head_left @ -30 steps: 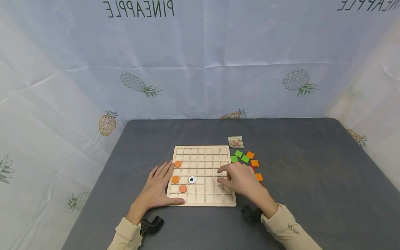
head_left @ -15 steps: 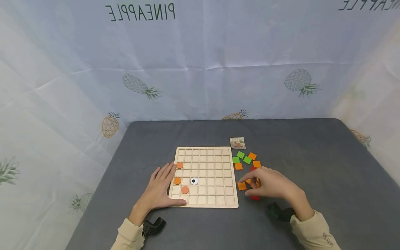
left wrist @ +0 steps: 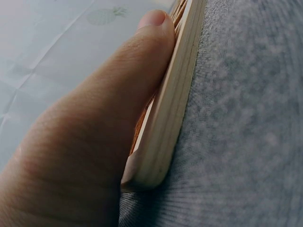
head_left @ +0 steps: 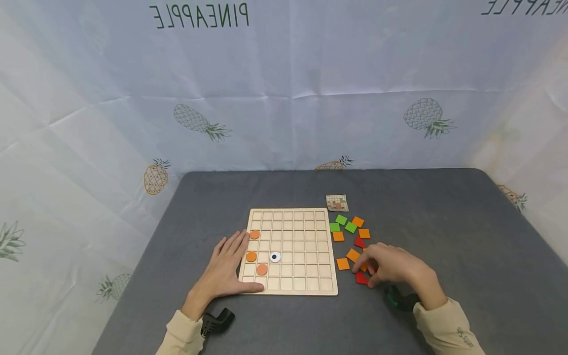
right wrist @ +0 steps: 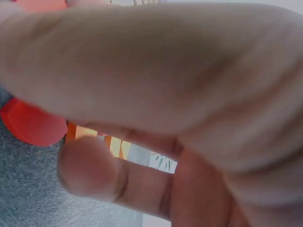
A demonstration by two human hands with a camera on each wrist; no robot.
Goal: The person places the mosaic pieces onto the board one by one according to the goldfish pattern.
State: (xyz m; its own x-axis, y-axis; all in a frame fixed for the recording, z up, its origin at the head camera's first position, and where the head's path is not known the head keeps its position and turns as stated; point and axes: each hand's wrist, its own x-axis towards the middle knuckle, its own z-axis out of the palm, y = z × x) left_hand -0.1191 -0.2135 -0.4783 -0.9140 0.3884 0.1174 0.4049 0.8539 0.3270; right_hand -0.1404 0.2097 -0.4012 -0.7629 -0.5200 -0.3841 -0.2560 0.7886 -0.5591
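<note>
apparently right fingers straddle red piece

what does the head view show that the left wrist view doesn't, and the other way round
Only the head view: the right hand, the green tiles, the orange square tiles, the red pieces, the white disc with a black dot and the small printed card.
Only the left wrist view: the layered edge of the board, seen close up.
Both: the left hand, the board, the grey tabletop and the pineapple-printed cloth.
</note>
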